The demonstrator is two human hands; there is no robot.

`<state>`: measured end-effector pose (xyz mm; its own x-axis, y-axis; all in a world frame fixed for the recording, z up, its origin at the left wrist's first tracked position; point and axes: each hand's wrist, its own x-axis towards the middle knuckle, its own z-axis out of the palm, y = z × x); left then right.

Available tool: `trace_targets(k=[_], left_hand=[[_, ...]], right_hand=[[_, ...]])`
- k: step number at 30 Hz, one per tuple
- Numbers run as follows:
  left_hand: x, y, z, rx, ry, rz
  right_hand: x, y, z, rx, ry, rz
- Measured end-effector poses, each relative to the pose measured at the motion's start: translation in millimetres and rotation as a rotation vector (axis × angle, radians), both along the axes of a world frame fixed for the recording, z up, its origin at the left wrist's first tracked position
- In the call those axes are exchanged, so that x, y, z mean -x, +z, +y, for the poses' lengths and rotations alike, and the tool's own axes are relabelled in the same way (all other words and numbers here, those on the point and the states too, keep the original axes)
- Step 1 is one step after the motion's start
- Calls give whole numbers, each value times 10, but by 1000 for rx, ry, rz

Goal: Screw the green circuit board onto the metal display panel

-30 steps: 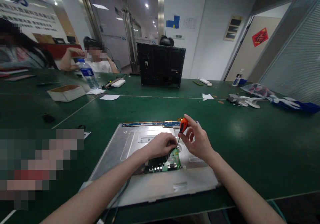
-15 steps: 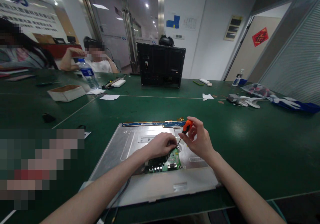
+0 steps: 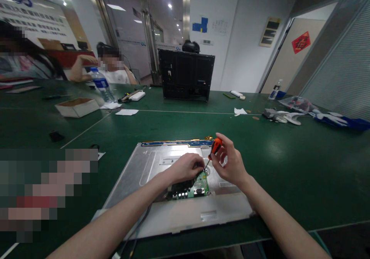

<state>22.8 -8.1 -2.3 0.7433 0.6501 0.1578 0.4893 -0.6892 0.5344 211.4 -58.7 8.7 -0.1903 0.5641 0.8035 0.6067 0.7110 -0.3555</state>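
Observation:
A silver metal display panel [image 3: 144, 174] lies back side up on the green table in front of me. A small green circuit board [image 3: 199, 187] sits on its middle. My left hand [image 3: 186, 167] is curled with its fingertips pressed on the board's top edge, beside the screwdriver's tip. My right hand [image 3: 229, 162] pinches an orange-handled screwdriver [image 3: 214, 148], whose thin shaft slants down to the board's upper corner. A dark cable [image 3: 138, 228] runs from the board toward me.
A black monitor back [image 3: 186, 76] stands upright across the table. A water bottle [image 3: 101, 85], a white box [image 3: 76, 106] and paper scraps lie at the far left, where two people sit. White gloves and bags [image 3: 291, 116] lie at the far right.
My right hand has turned the screwdriver handle a little; the handle shifted slightly right, then back upright. My left hand stays put on the board.

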Motion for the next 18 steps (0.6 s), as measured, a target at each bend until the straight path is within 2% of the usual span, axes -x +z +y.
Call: trace_targets(k=[9,18], left_hand=[[7,15,-18,4,-6,-6],[8,6,-19,-6,-15,-8]], right_hand=[[-6,8,21,-39,-71,-24],[-3,1,17,-5,-12,-4]])
